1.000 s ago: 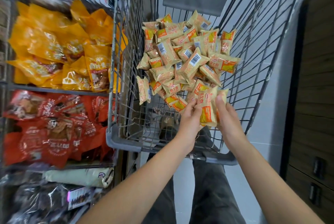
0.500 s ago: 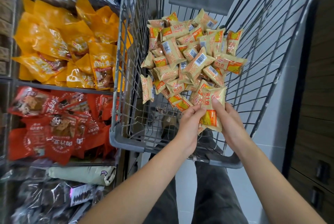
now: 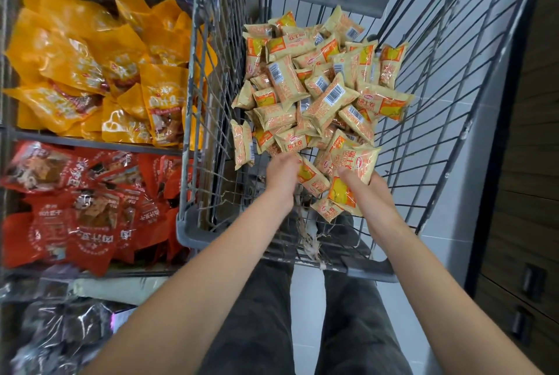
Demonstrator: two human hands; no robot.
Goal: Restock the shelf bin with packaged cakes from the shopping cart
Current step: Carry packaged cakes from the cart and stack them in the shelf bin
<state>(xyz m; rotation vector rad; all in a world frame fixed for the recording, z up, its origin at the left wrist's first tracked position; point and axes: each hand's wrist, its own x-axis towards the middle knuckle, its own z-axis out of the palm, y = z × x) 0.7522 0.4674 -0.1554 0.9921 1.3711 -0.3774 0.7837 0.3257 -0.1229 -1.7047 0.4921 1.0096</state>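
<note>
A heap of small beige-and-orange packaged cakes fills the grey wire shopping cart. My right hand grips several of these packs at the heap's near edge, thumb on top. My left hand reaches into the near side of the heap, its fingers curled among the packs next to one cake pack; whether it grips any is hidden. One pack leans against the cart's left wall.
To the left stand wire shelf bins: yellow snack bags above, red snack bags below, dark and pale packs lower still. A dark wooden cabinet is at the right. My legs stand behind the cart on pale floor tiles.
My left hand has moved forward from the held packs into the heap. My right hand keeps its packs and has shifted slightly forward.
</note>
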